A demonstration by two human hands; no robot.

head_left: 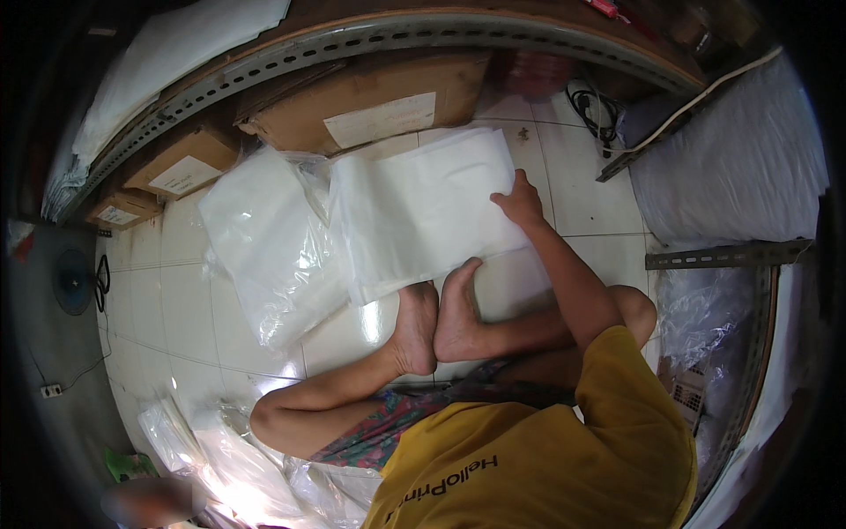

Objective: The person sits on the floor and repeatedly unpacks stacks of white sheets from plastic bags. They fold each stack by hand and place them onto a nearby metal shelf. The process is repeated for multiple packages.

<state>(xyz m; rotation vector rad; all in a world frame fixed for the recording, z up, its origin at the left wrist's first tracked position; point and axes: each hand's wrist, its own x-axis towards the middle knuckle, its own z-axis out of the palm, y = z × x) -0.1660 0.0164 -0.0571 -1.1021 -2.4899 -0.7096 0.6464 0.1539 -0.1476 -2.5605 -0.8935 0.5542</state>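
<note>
A stack of smooth white plastic sheets or bags [423, 207] lies flat on the floor beyond my bare feet. My right hand [522, 203] is at its right edge. The thumb rests over the sheets and the fingers stretch forward along the edge, apart from the thumb. Some of that hand's fingers are hidden. To the left, a glossy clear plastic wrapper [273, 238] with white contents overlaps the stack's left side. I cannot make out my left hand; a blurred brown shape [145, 502] at the lower left cannot be identified.
Cardboard boxes [370, 101] stand under a perforated metal shelf [397, 26] at the back. Plastic-wrapped bundles [731, 159] fill the right-hand shelf. A black cable [595, 110] lies at the back right. Clear plastic packs [238, 458] lie beside my left knee. A fan [75, 282] is at far left.
</note>
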